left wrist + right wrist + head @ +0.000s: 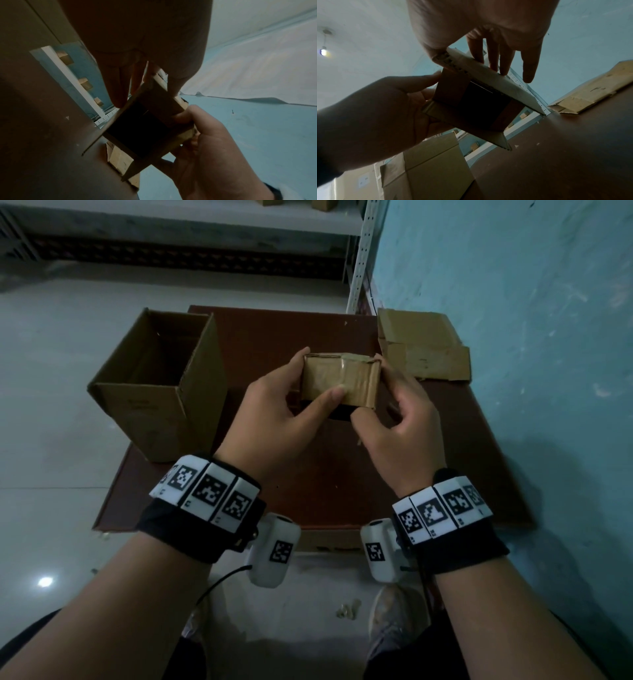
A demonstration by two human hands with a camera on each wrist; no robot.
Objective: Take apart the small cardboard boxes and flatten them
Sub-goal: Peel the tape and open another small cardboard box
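A small brown cardboard box (342,378) with tape across its top face is held in the air above the dark brown table (308,491). My left hand (320,373) grips its left side, thumb on the near face and fingers behind. My right hand (371,386) pinches its right side, with the thumb at the lower corner. In the wrist views the box (145,128) (479,105) has an open, dark underside with its flaps spread. In the right wrist view my right hand's fingers (503,65) lie along a pale flap.
A large open carton (157,385) stands on the table's left edge. Flattened cardboard pieces (424,350) lie at the back right by the blue wall (531,302). A white shelf rack (363,251) stands behind. My shoes and a few scraps show on the tiled floor below.
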